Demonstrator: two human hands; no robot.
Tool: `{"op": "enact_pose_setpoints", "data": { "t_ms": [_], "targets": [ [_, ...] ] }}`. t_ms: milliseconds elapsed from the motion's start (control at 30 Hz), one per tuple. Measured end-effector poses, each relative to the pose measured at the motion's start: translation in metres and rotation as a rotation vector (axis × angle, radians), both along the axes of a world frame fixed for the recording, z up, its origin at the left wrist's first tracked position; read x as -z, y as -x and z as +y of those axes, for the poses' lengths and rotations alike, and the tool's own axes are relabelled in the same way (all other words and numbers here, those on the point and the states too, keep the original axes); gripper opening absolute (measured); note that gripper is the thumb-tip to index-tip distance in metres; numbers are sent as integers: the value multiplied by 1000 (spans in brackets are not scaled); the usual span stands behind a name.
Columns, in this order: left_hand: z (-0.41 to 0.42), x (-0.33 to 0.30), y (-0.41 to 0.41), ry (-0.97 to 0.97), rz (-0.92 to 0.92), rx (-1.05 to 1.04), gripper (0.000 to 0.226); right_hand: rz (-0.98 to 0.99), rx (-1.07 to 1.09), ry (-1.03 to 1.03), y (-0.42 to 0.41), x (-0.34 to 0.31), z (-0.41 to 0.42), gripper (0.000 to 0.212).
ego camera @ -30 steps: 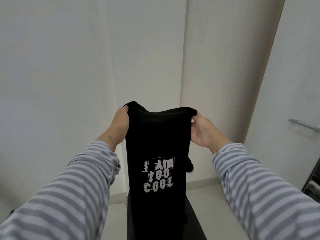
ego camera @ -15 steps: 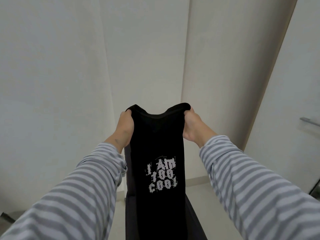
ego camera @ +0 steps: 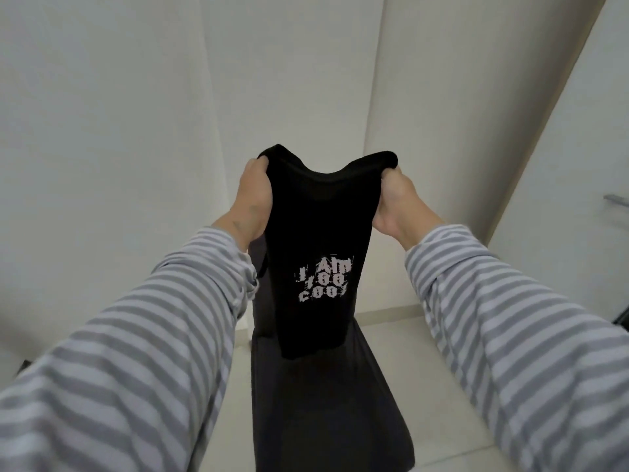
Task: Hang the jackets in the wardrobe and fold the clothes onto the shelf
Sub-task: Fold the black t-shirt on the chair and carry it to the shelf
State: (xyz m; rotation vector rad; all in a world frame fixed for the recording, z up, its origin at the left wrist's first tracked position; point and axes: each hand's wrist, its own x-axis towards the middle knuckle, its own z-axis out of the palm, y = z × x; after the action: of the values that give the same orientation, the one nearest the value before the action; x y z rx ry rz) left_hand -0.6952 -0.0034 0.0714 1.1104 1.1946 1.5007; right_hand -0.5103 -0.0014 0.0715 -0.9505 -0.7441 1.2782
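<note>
The black shirt (ego camera: 320,240) hangs before pale walls (ego camera: 102,131) and floor (ego camera: 401,335); I note my left hand (ego camera: 253,192) and right hand (ego camera: 396,202), arms outstretched, gripping its top corners.

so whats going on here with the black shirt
A person in a grey-striped top holds a black T-shirt up in front of them, the left hand and right hand each gripping one top corner. White lettering faces the camera, and the shirt looks narrowed, as if its sides are folded back. It hangs in the air before pale wall panels. No shelf is in view, so it has not yet been put away.
</note>
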Motion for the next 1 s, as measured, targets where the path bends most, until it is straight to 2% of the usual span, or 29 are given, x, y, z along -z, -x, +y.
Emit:
{"op": "enact_pose_setpoints", "data": {
  "t_ms": [233, 367, 667, 800, 1000],
  "targets": [
    [-85, 114, -4, 270, -85, 16, 38, 3, 5, 234, -7, 124, -74, 40],
    [-149, 162, -18, 395, -124, -40, 32, -35, -37, 372, -16, 189, -127, 42],
    [-252, 263, -38, 628, -105, -99, 32, -126, -58, 633, -42, 295, -230, 40],
    [-252, 287, -35, 677, -36, -102, 27, -139, -58, 659, -45, 316, -232, 42],
    [-191, 329, -28, 686, 147, -113, 19, -200, -18, 705, -41, 344, -176, 40]
  ]
}}
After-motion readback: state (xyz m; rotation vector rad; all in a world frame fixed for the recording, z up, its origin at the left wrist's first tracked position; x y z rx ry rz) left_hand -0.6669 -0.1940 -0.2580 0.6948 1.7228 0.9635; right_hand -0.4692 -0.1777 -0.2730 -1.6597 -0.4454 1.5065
